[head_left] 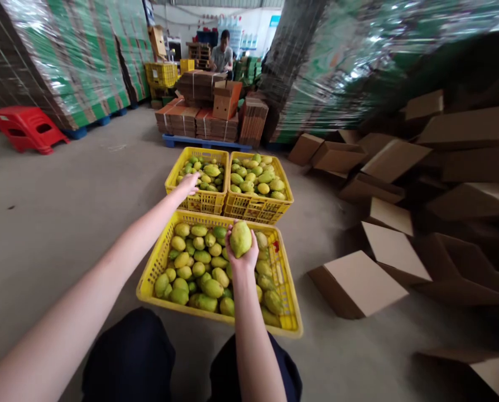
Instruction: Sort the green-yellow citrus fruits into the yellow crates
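A yellow-green lemon [240,239] rests in my right hand [253,255], whose fingers curl around it from below, above the near yellow crate [221,316]. That crate holds many green and yellow lemons [213,288]. My left hand [188,185] is stretched out over the front left part of the far left crate [174,167], its fingers extended toward the smaller lemons [211,170] inside. I see nothing held in it, though part of the palm is hidden. Beside that crate stands the far right crate [283,177], also filled with lemons.
Loose cardboard boxes [358,283] lie scattered on the right. Behind the crates, bundled flat cartons [218,124] sit on a blue pallet [205,143]. A red stool [28,129] stands left, near wrapped stacks [86,61]. Another person [221,57] is at the back.
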Tool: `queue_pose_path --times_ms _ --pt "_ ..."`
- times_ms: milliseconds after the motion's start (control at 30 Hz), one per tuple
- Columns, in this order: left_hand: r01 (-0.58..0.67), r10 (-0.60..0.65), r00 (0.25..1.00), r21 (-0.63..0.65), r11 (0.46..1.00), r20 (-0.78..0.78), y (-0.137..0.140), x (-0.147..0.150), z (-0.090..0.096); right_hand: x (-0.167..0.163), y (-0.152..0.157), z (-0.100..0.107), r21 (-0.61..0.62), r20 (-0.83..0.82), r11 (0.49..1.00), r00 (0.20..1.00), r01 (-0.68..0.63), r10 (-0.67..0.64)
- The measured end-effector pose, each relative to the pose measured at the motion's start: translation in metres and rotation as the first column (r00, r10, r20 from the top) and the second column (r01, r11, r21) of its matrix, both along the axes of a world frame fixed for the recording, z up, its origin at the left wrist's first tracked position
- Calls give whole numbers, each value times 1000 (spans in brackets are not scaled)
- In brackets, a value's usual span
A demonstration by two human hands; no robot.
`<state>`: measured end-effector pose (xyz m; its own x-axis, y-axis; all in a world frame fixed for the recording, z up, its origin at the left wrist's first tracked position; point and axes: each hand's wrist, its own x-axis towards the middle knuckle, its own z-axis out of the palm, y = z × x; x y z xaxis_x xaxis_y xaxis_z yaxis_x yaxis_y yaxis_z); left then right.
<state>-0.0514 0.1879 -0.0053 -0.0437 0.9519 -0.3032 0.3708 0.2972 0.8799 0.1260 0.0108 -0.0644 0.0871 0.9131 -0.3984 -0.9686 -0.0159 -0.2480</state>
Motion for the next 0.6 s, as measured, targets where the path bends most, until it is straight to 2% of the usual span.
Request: queue_pose_path --times_ms 67,167,233,333,400,500,533,600 --pt "100 -109 992 -116 988 -71 -22 -9 -21 -1 -2 4 -37 -6 999 1000 -13 13" --pt "299 -353 923 -295 908 -153 -71 -17 -71 -3 -8 9 -106 -23 993 998 -60 57" --pt "431 -526 828 -378 819 -196 -103 -21 -104 -3 -15 11 -158 -45 977 989 -143 137" --pt "601 -724 642 -420 680 -253 -140 -29 -144 -1 -25 6 -265 -83 899 938 -348 338" --pt "671 -797 530 -432 603 -290 -157 -38 -163 3 -29 0 -337 -33 840 897 -426 441" --pt "723 -851 414 -452 523 -323 -176 -52 -179 16 -25 -11 -481 225 792 820 -377 527" --pt "735 -856 394 -444 512 -334 -183 -57 -182 22 -20 -14 -526 305 781 782 -337 543" --pt "771 -837 395 -359 526 -378 -197 -67 -184 39 -1 -17 -575 415 781 735 -245 536"
